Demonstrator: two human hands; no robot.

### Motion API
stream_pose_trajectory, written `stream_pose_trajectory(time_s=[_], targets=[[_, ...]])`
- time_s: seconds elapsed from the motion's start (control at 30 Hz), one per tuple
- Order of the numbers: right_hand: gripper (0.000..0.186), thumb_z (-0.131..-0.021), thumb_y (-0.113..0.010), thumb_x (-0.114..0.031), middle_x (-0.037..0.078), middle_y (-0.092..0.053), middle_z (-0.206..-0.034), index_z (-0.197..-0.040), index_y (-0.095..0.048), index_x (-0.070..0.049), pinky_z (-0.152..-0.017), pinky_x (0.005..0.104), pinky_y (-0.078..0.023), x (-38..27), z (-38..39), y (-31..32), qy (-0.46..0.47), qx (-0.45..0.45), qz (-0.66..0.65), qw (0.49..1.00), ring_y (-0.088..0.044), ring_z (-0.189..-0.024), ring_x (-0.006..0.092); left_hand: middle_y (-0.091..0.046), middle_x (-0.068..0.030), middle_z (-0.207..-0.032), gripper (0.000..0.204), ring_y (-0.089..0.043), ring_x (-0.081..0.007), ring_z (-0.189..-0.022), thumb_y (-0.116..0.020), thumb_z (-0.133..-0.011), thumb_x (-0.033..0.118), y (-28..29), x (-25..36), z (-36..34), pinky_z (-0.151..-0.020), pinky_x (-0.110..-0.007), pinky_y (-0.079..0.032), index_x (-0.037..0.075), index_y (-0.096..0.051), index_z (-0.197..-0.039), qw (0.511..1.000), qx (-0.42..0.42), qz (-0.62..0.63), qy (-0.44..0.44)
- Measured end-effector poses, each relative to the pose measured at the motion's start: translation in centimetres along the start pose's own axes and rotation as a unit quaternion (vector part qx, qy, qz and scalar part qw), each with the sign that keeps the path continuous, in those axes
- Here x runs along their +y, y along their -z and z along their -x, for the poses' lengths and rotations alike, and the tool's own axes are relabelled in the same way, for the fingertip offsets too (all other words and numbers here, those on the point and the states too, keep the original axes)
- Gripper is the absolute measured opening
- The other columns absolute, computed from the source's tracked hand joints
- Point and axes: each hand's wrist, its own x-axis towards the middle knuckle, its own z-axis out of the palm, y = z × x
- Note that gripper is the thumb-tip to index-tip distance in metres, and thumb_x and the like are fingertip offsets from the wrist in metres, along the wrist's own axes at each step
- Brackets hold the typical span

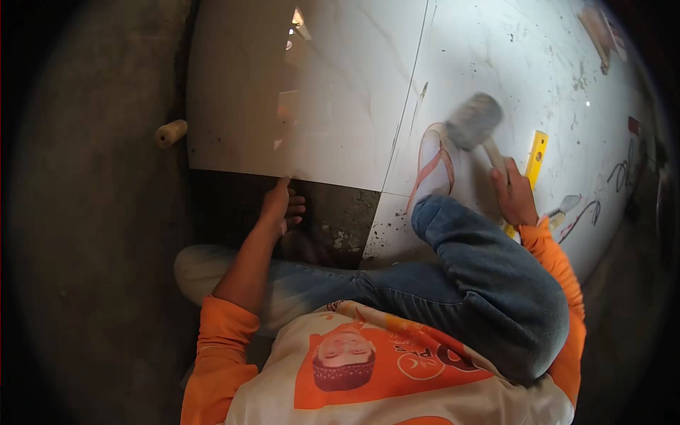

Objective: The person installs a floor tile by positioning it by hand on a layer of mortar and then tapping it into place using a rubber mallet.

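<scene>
One glossy, grey-veined white tile [347, 99], flat and straight-edged, is laid ahead, bordered on its near side by rough, crumb-strewn bare ground [341, 216]; it is apparently being tapped level. The blocky, dark-headed mallet [474, 122], blurred near the sandalled foot [429, 177], is gripped by its pale handle in the right hand [516, 195]. Nothing is held by the left hand [279, 205], whose extended finger is set at the tile's near edge. Next, a measured blow and an edge check seem called for.

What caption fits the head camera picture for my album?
Right hand grips a mallet, left hand at the edge of a white tile.
</scene>
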Motion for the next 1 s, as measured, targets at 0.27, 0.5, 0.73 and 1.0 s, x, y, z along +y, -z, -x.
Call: stream_pose_trajectory(time_s=[0.27, 0.5, 0.73, 1.0], targets=[[0.035, -0.086, -0.060, -0.037, 0.018, -0.064, -0.077, -0.097, -0.056, -0.004, -0.067, 0.0461, -0.050, -14.4, -0.7, -4.3, 0.160, -0.324, 0.306, 0.881, -0.064, -0.075, 0.0370, -0.064, -0.0145, -0.096, 0.046, -0.060, -0.0216, -0.081, -0.048, -0.092, 0.044, 1.6, -1.6, -6.2, -0.064, -0.037, -0.049, 0.001, -0.053, -0.106, 0.989, -0.146, -0.009, -0.002], [0.039, -0.087, -0.056, -0.039, 0.021, -0.066, -0.082, -0.100, -0.061, -0.003, -0.072, 0.0463, -0.052, -14.3, 6.5, -15.3, 0.055, -0.356, 0.188, 0.914, -0.066, -0.081, 0.0380, -0.066, -0.0119, -0.077, 0.024, -0.057, -0.0143, -0.054, -0.050, -0.096, 0.022, -1.0, -2.9, -7.6, -0.043, -0.024, -0.043, -0.002, -0.057, -0.095, 0.987, -0.126, 0.069, -0.068], [0.041, -0.088, -0.055, -0.044, 0.020, -0.065, -0.076, -0.102, -0.058, -0.005, -0.069, 0.0476, -0.051, -11.3, 4.5, -17.2, 0.063, -0.279, 0.215, 0.934, -0.065, -0.076, 0.0389, -0.067, -0.0091, -0.077, 0.025, -0.054, -0.0115, -0.053, -0.050, -0.097, 0.022, -1.2, -2.9, -6.1, -0.043, -0.025, -0.037, 0.000, -0.060, -0.093, 0.991, -0.085, 0.044, -0.098], [0.039, -0.088, -0.053, -0.041, 0.019, -0.066, -0.082, -0.102, -0.058, -0.005, -0.071, 0.0470, -0.051, -8.7, 5.1, -17.8, 0.082, -0.345, 0.182, 0.917, -0.065, -0.079, 0.0382, -0.067, -0.0090, -0.081, 0.025, -0.055, -0.0114, -0.057, -0.048, -0.097, 0.023, -1.5, -2.6, -5.4, -0.045, -0.025, -0.036, 0.000, -0.058, -0.099, 0.991, -0.081, 0.054, -0.087]])
